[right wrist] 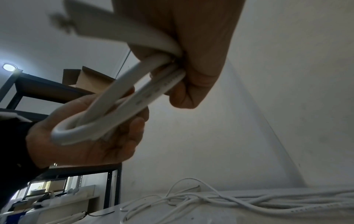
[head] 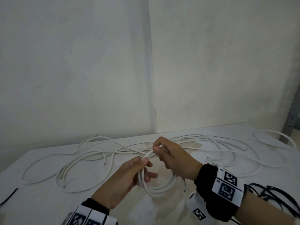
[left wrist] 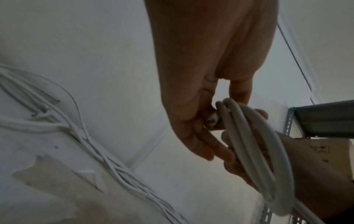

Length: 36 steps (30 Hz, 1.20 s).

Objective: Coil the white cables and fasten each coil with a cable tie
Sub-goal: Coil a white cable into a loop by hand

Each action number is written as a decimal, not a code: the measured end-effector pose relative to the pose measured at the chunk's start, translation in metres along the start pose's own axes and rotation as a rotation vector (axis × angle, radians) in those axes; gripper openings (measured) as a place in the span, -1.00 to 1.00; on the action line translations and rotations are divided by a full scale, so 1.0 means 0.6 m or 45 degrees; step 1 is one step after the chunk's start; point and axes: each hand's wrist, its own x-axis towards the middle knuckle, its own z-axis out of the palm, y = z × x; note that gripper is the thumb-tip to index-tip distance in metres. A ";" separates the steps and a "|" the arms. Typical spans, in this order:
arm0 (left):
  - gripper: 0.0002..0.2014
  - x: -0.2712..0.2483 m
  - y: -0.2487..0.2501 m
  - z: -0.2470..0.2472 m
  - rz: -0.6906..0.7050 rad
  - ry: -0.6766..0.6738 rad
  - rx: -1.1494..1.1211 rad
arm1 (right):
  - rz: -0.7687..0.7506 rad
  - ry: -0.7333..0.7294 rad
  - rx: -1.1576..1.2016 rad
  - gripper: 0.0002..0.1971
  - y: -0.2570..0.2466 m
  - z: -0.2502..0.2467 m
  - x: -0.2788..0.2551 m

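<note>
A white cable coil (head: 162,188) of a few loops hangs above the white table (head: 40,176), held between both hands. My left hand (head: 146,166) grips the loops on the coil's left side, thumb on top and fingers curled under. My right hand (head: 158,148) pinches the bundled strands at the top of the coil. One cut end (head: 184,186) of the cable sticks down by the right wrist. The left wrist view shows the coil (left wrist: 249,144) past my left fingers (left wrist: 201,144). In the right wrist view the coil (right wrist: 118,106) runs from my right hand (right wrist: 191,68) to the left hand (right wrist: 91,145).
Several loose white cables (head: 113,153) lie tangled across the table behind my hands, and one more loop (head: 276,137) sits at the far right. A thin black strip (head: 9,196) lies at the left edge. Black cords (head: 276,198) lie at the right. A wall stands close behind.
</note>
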 end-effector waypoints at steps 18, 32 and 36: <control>-0.60 0.004 -0.003 0.024 0.001 0.141 -0.020 | 0.128 -0.132 0.293 -0.83 0.009 -0.014 -0.007; -0.60 0.010 -0.001 0.016 0.089 0.196 -0.152 | 0.339 0.164 0.248 -0.74 0.013 -0.003 -0.003; -0.61 0.014 -0.001 0.015 0.093 0.242 -0.189 | 0.357 0.070 0.485 -0.76 -0.006 0.013 -0.012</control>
